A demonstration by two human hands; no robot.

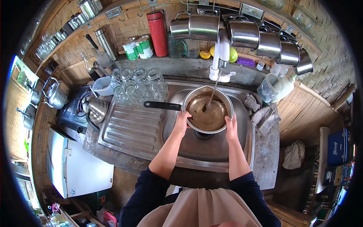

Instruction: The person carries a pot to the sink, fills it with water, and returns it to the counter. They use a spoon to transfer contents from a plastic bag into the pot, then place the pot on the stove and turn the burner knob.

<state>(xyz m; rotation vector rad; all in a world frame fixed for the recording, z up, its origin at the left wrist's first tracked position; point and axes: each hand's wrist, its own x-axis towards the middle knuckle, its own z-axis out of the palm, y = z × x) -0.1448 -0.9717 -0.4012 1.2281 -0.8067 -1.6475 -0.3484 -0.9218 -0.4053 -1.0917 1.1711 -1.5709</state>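
A steel saucepan [219,120] with a black handle is held over the sink basin [189,149], its handle pointing left. My left hand [183,122] grips the lower left of its rim, and my right hand [231,125] grips the right side, thumbs at the edge. Water runs from the white faucet [223,66] into the pan, where liquid and a small dark spot show. Most of my fingers are hidden below the pan's rim.
Upturned glasses [138,83] stand on the drainboard [128,128], left of the basin. Steel mugs [244,34] hang above the faucet. Grey cloths [264,115] and a plastic pitcher [270,87] are at the right. A kettle [95,109] sits at the left.
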